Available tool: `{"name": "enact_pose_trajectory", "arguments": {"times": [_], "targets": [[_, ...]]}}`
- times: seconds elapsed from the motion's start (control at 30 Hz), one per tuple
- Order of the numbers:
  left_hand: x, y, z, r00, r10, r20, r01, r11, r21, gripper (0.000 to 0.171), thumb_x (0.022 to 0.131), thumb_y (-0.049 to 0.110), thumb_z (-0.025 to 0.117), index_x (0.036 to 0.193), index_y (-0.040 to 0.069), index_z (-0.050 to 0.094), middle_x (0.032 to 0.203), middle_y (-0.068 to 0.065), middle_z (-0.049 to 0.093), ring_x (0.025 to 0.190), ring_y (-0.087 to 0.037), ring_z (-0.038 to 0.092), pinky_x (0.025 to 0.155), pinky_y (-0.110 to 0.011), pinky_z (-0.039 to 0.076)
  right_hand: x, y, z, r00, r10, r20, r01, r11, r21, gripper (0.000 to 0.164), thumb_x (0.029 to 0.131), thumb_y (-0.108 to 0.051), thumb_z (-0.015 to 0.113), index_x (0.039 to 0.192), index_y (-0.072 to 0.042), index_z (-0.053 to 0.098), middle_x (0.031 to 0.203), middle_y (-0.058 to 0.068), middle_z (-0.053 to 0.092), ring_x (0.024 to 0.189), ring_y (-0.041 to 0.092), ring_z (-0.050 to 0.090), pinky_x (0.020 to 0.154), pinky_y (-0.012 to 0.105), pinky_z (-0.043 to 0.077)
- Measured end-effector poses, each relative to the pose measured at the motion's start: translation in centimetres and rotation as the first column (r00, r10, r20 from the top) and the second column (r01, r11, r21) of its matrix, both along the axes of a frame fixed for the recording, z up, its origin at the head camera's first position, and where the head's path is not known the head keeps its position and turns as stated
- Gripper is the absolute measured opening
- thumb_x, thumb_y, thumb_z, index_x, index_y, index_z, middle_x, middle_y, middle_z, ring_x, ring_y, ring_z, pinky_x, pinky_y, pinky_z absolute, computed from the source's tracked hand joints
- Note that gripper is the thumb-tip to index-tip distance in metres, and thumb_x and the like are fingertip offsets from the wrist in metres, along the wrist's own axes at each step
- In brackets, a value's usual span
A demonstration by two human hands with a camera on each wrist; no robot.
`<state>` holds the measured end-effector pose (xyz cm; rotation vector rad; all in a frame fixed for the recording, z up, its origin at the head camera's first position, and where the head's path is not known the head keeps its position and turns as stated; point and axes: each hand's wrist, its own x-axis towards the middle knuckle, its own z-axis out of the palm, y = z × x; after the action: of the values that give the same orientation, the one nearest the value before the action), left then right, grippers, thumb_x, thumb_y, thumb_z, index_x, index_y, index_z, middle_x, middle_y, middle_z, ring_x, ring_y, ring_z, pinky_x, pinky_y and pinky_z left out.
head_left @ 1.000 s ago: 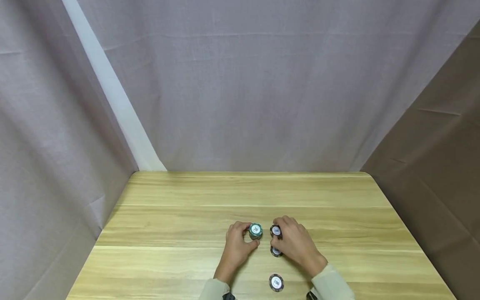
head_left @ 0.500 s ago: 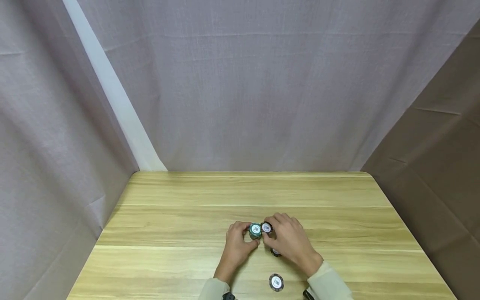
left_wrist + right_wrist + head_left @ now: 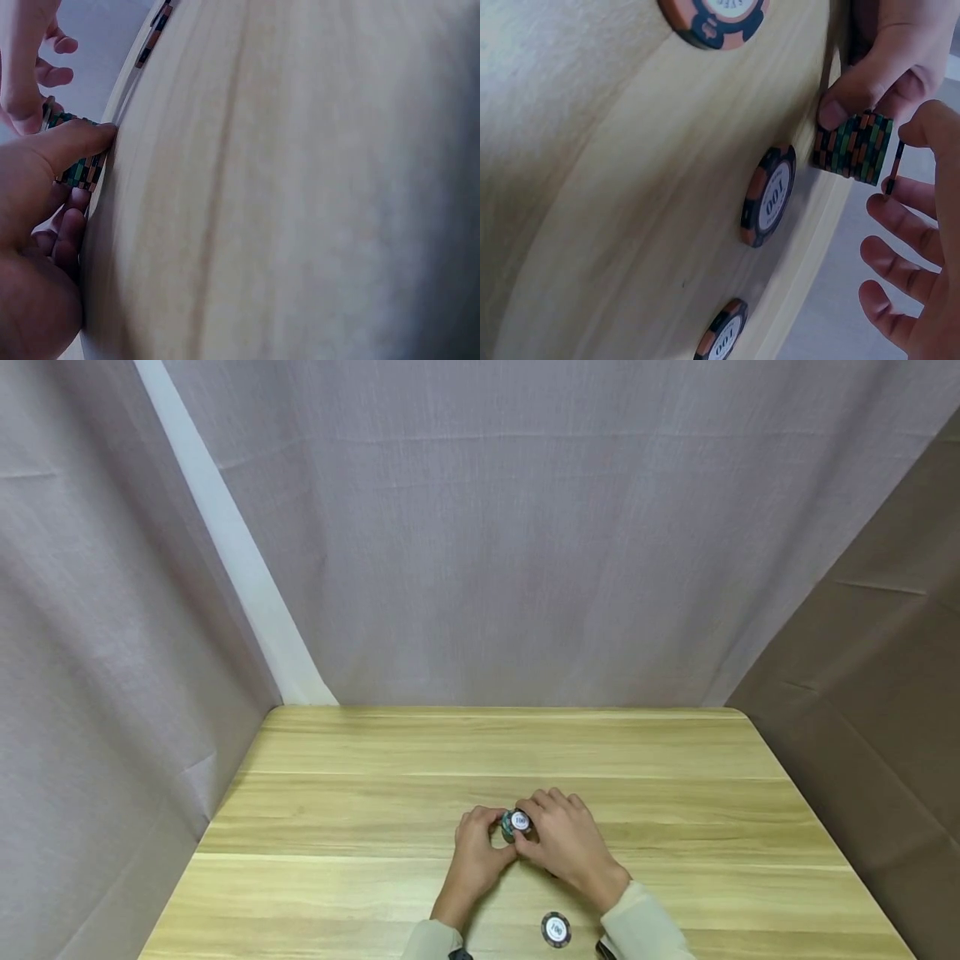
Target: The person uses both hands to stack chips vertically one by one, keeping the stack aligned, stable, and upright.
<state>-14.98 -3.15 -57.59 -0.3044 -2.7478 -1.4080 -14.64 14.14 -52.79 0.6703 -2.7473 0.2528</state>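
A short stack of green and black poker chips (image 3: 851,146) stands on the table. My left hand (image 3: 476,852) holds it at the sides, thumb and fingers around it; the thumb (image 3: 82,139) crosses the stack in the left wrist view. My right hand (image 3: 566,843) pinches one black poker chip marked 100 (image 3: 521,821) between thumb and fingertip. That chip overlaps the stack's top from the right in the head view. Seen from the right wrist, it is edge-on with a thin gap above the stack, and the other right fingers are spread.
A loose black 100 chip (image 3: 556,930) lies nearer the front edge. The right wrist view has a middle chip (image 3: 769,196), a lower chip (image 3: 724,330) and a partly cropped upper chip (image 3: 716,19) on the wooden table (image 3: 337,827). Grey curtains (image 3: 480,568) rise behind.
My right hand has lifted a black chip off the right side and brought it left over the green stack. My left hand has stayed around the stack.
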Motion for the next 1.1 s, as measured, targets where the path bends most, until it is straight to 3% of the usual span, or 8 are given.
{"name": "enact_pose_trajectory", "arguments": {"times": [0.37, 0.97, 1.1], "targets": [[0.0, -0.1, -0.2, 0.999, 0.002, -0.050, -0.002, 1.000, -0.014, 0.044, 0.078, 0.018, 0.092, 0.117, 0.004, 0.076, 0.103, 0.001, 0.068, 0.095, -0.014, 0.055, 0.090, -0.039, 0.043, -0.4, -0.8, -0.5, 1.000, -0.004, 0.004, 0.004, 1.000, -0.017, 0.039, 0.091, -0.039, 0.076, 0.117, -0.012, 0.076, 0.107, 0.002, 0.072, 0.097, 0.024, 0.067, 0.084, 0.045, 0.058], [0.0, -0.2, -0.3, 1.000, -0.003, -0.028, 0.003, 1.000, 0.008, 0.045, 0.077, 0.017, 0.093, 0.117, 0.005, 0.076, 0.101, 0.003, 0.066, 0.093, -0.012, 0.053, 0.088, -0.036, 0.042, 0.1, -1.2, -0.4, 0.998, -0.028, 0.047, 0.030, 0.998, -0.049, 0.036, 0.093, -0.038, 0.076, 0.117, -0.010, 0.074, 0.105, 0.002, 0.070, 0.094, 0.024, 0.067, 0.081, 0.045, 0.058], [-0.1, -0.3, -0.4, 1.000, 0.005, -0.022, -0.005, 1.000, 0.006, 0.047, 0.077, 0.017, 0.092, 0.119, 0.004, 0.076, 0.102, 0.003, 0.066, 0.094, -0.012, 0.053, 0.090, -0.037, 0.042, 0.2, -1.1, -0.4, 0.997, -0.030, 0.066, 0.034, 0.998, -0.051, 0.043, 0.094, -0.040, 0.076, 0.122, -0.008, 0.072, 0.108, 0.006, 0.071, 0.099, 0.029, 0.069, 0.083, 0.048, 0.059]]}}
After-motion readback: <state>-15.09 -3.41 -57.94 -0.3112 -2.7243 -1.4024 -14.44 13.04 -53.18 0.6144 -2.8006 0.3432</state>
